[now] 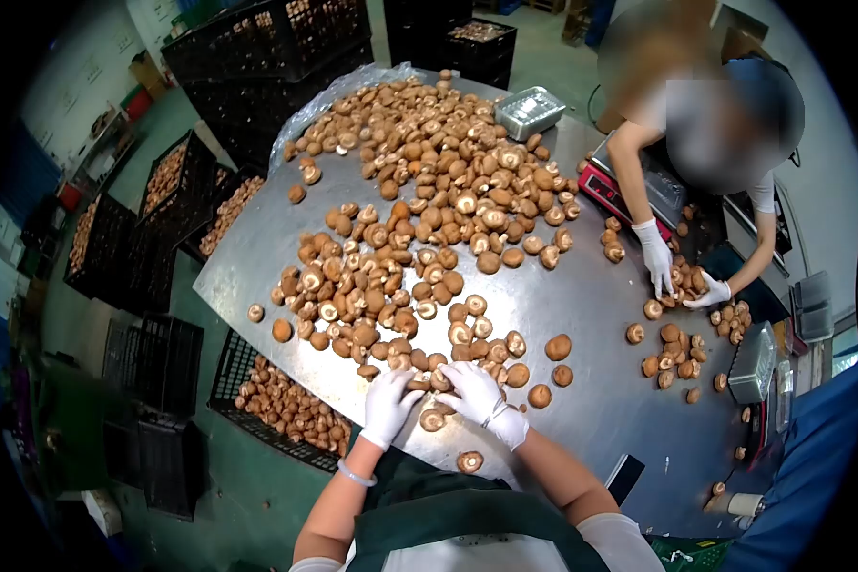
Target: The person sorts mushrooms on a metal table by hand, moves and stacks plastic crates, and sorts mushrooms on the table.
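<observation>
My left hand (388,410), in a white glove, is at the near edge of a pile of brown shiitake mushrooms (357,276). Its thumb and fingers curve around a mushroom (418,381). Close beside it, my right hand (479,395), also gloved, has thumb and fingers bent around another mushroom (439,379). Part of each mushroom is hidden by the fingers. Just below my hands a single mushroom (432,419) lies stem side up, and another (469,461) sits nearer my apron.
The metal table (591,419) carries the pile. Across it, a co-worker's gloved hands (658,257) gather mushrooms beside a red scale (605,195). Clear plastic trays (529,112) stand at the back and right. A black crate (229,386) of mushrooms is below the left edge. A phone-like object (624,479) lies right.
</observation>
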Tool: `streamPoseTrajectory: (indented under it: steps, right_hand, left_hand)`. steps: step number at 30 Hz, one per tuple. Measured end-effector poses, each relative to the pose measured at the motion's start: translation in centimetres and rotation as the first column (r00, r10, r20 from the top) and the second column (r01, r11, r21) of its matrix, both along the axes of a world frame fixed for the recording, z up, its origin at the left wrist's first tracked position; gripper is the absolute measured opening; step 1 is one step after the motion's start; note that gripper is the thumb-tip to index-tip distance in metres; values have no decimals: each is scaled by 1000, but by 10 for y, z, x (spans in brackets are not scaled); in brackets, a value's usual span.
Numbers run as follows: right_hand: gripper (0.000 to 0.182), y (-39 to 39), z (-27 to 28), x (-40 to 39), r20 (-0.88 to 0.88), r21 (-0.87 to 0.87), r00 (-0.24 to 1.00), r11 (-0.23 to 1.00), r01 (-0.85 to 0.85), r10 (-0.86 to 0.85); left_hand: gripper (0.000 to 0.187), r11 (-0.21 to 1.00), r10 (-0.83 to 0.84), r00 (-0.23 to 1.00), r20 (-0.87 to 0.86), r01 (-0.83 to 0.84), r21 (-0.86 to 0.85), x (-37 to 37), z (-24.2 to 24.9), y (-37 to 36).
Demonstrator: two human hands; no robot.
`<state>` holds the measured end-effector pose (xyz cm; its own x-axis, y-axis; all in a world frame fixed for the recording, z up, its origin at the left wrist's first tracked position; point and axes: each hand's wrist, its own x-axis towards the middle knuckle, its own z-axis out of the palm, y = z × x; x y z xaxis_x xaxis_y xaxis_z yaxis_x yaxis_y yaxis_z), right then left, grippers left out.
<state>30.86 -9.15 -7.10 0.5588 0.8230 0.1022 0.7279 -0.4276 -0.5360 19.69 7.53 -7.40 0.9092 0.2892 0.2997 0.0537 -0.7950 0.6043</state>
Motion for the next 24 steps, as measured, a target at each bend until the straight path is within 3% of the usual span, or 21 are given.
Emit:
streamPoseTrajectory:
  steps: [1, 2, 3, 4, 5, 8, 9, 11, 13, 15, 17, 19, 21, 23, 24]
  right_hand:
    - [44, -4, 0, 1, -96, 75, 994, 995, 58, -51]
    - [41, -6, 3, 3, -133, 138, 987, 984, 109, -91]
    - [39, -8, 5, 2, -180, 200, 976, 967, 160, -124]
    - [37, -10, 7, 0, -284, 212, 946, 952, 222, -158]
    - [35, -12, 15, -2, -386, 218, 904, 934, 282, -182]
    - [45, -12, 28, -10, -384, 265, 911, 928, 263, -149]
    - [50, -11, 37, -15, -345, 291, 930, 927, 237, -129]
    - [63, -8, 40, -26, -427, 246, 901, 948, 200, -79]
    - [62, -5, 36, -34, -403, 262, 909, 939, 223, -104]
    - [58, -5, 46, -38, -569, 206, 816, 943, 262, -103]
    - [59, -2, 36, -49, -415, 307, 909, 935, 176, -35]
    - [62, -5, 43, -52, -512, 234, 856, 970, 68, 64]
    - [55, -19, 39, -36, -273, 187, 960, 982, -12, 64]
    - [46, -42, 37, -4, -349, 237, 921, 935, 265, -173]
    - [43, -54, 49, 16, -509, 200, 813, 880, 432, -284]
  left_hand:
    - [25, 985, 66, 998, -10, -67, -162, -3, -2, 0]
    - [23, 865, 102, 988, -119, -147, -480, -3, 5, 2]
    - [20, 641, 99, 965, -243, -249, -726, -6, 11, 3]
    - [20, 473, 46, 971, -233, -227, -851, -8, 13, 7]
    - [22, 374, 57, 973, -224, -229, -899, -7, 28, 4]
    - [26, 188, -68, 975, -211, -196, -962, -11, 22, 3]
    - [27, 180, -80, 977, -199, -182, -967, -11, 26, -3]
    - [26, 120, -160, 970, -183, -165, -979, -11, 25, -9]
    - [26, 136, -148, 965, -219, -199, -970, -13, 31, -15]
    - [30, 131, -149, 968, -203, -185, -974, -13, 41, -21]
    - [31, 184, -114, 982, -148, -126, -975, -18, 49, -24]
    - [33, 367, -81, 985, -151, -111, -924, -32, 46, -7]
    - [34, 303, 44, 987, -155, -161, -939, -47, 60, 18]
    - [35, 260, 294, 923, -250, -329, -908, -62, 68, 46]
    - [36, 449, 363, 908, -212, -369, -814, -80, 40, 73]
